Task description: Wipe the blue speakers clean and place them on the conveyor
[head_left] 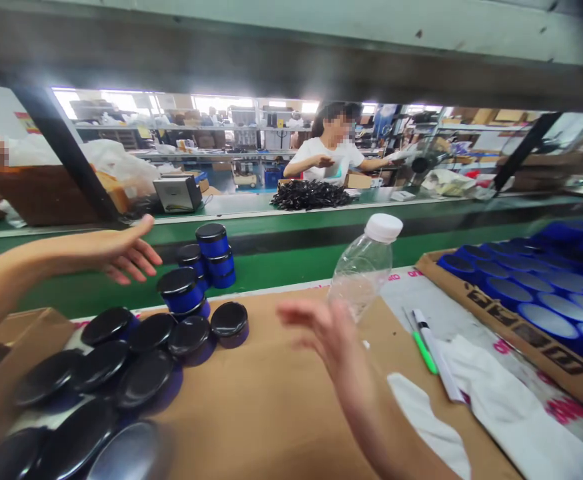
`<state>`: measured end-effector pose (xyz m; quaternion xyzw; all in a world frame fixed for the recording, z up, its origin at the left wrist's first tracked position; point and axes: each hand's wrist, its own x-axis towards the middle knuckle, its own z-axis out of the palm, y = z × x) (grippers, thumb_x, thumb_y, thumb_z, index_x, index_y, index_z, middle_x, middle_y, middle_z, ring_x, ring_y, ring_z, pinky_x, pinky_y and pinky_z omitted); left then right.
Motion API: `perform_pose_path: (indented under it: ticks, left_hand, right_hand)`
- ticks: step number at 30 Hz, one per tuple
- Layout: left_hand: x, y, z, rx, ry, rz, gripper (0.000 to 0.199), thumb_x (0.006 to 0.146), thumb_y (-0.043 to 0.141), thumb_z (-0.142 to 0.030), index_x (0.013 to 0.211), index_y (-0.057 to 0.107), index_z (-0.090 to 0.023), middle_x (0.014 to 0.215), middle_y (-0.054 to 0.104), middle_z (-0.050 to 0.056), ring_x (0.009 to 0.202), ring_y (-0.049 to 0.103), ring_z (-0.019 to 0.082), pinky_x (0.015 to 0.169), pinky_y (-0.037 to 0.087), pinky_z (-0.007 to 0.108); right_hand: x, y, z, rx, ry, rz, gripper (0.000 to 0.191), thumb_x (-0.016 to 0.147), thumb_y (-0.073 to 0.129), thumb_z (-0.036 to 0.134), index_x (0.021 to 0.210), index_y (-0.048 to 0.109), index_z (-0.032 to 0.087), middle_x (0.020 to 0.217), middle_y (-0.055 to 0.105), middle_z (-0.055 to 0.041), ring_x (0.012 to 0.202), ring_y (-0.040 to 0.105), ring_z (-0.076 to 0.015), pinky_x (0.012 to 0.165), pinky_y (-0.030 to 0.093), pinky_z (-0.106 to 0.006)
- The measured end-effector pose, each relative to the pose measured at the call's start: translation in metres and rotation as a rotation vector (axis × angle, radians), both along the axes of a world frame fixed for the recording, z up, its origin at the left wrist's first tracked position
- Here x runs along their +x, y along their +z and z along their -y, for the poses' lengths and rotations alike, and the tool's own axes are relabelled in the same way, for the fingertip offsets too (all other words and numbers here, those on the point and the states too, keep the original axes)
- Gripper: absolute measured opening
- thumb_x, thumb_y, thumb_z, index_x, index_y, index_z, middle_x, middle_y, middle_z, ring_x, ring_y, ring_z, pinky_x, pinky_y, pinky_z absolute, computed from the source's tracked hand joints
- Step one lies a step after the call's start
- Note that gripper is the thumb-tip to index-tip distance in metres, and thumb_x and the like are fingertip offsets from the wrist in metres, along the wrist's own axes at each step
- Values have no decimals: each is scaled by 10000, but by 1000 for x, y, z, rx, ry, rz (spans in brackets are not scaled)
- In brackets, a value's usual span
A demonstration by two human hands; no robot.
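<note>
- our right hand (316, 327) is smeared by motion, so we cannot tell how its fingers sit.
- the nearest black-lidded jars (96, 400) are blurred, and the bottom and left edges cut some of them off.
- the tray of blue jars (536, 300) runs out past the right edge; its far rows are too soft to count.
- the co-worker (328, 157) beyond the belt has a pixelated face, and the dark pile (311, 195) before them is too small to identify.
</note>
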<state>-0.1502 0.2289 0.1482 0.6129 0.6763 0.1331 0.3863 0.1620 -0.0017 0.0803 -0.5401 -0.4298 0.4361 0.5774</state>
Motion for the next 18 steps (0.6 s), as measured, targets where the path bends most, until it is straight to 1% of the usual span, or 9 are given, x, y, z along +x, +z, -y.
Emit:
perform_pose_path:
  ticks: [1, 2, 4, 6, 8, 10, 12, 15, 18]
  left_hand:
    - [-3, -7, -6, 55, 66, 63, 894, 870, 183, -898, 985, 673, -159, 929, 715, 99, 824, 673, 235, 801, 522, 432]
    - [-3, -16, -11, 111, 121, 138, 856, 878, 215, -887, 977, 666, -165, 953, 700, 95, 854, 655, 235, 817, 506, 427]
    - [3, -36, -21, 204, 194, 309, 733, 910, 331, -827, 986, 657, -174, 1006, 675, 84, 906, 628, 234, 860, 487, 428]
    - [16, -57, -26, 255, 221, 486, 642, 936, 404, -763, 1009, 653, -176, 1023, 672, 72, 925, 628, 230, 885, 486, 427]
    - [29, -73, -29, 247, 232, 642, 618, 948, 428, -737, 1049, 657, -172, 1029, 683, 68, 921, 644, 228, 882, 503, 426]
    - [41, -82, -28, 200, 268, 765, 626, 950, 439, -733, 1090, 661, -164, 1049, 694, 70, 926, 663, 235, 874, 527, 433]
    - [51, -84, -27, 153, 339, 861, 623, 957, 452, -720, 1134, 658, -159, 1098, 699, 80, 958, 678, 247, 880, 548, 447]
    - [60, -82, -27, 137, 471, 955, 572, 975, 486, -667, 1183, 648, -159, 1155, 695, 89, 999, 687, 256, 887, 571, 459]
    - [67, -82, -31, 172, 598, 981, 530, 993, 498, -625, 1187, 650, -155, 1159, 696, 86, 997, 693, 253, 874, 585, 449]
  right_hand:
    - [-12, 4, -34, 91, 6, -35, 653, 938, 411, 805, 1106, 722, 256, 1223, 728, -73, 1115, 678, -239, 1010, 526, -424]
    - [-23, 6, -68, 178, -19, -73, 719, 973, 276, 796, 1108, 717, 243, 1290, 705, -73, 1232, 628, -236, 1069, 488, -403]
    - [-38, 4, -134, 216, -72, -115, 745, 1038, 148, 702, 1117, 691, 197, 1301, 691, -95, 1262, 604, -229, 1083, 472, -406]
    - [-49, -5, -188, 194, -69, -135, 633, 1059, 306, 659, 1109, 681, 152, 1235, 700, -119, 1205, 638, -251, 1072, 473, -485]
    - [-61, -20, -230, 215, -31, -109, 478, 1041, 493, 586, 1086, 691, 153, 1179, 708, -96, 1155, 657, -249, 1064, 482, -501]
    - [-78, -37, -258, 286, 22, -70, 379, 1026, 581, 507, 1079, 693, 148, 1164, 709, -78, 1122, 670, -245, 1040, 508, -489]
    - [-97, -54, -274, 355, 72, -40, 325, 1027, 604, 455, 1076, 692, 147, 1130, 714, -69, 1085, 682, -232, 1007, 535, -469]
    - [-123, -72, -284, 406, 104, -24, 320, 1034, 598, 442, 1038, 691, 135, 1027, 718, -44, 982, 703, -214, 923, 576, -426]
    - [-136, -84, -287, 402, 68, -17, 336, 1031, 601, 451, 1004, 687, 127, 954, 705, -21, 886, 702, -198, 844, 593, -384]
